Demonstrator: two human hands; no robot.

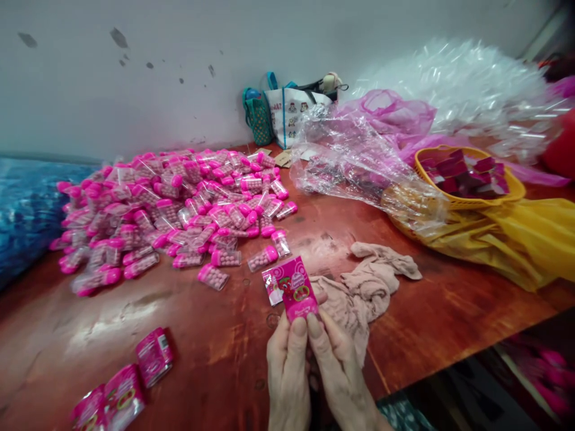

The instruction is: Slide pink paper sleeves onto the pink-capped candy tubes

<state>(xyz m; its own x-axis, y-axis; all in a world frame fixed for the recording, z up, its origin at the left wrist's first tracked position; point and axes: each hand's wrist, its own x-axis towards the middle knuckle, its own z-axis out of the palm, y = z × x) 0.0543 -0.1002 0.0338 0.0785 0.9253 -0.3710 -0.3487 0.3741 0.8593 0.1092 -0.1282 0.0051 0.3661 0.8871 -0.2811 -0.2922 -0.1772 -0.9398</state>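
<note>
A pink printed label sleeve (pixel 296 290) with a cartoon strawberry is held upright between my two hands. My left hand (pixel 290 371) pinches its lower edge, thumb in front. Beside it, my right hand (pixel 339 371) grips the lower right corner, thumb against the print. A second printed piece (pixel 272 287) shows behind its left edge; whether the two are joined I cannot tell. Just beyond lie small clear bottles (pixel 263 258) of pink balls with bright pink caps. At the lower left are several bottles in pink printed sleeves (pixel 123 398).
A large heap of capped bottles (pixel 179 209) covers the back left, beside a blue plastic bag (pixel 31 209). A crumpled beige cloth (pixel 368 281) lies right of my hands. Farther right stand a yellow basket (pixel 471 202) of pink pieces, clear film (pixel 341 155) and a yellow bag (pixel 530 239).
</note>
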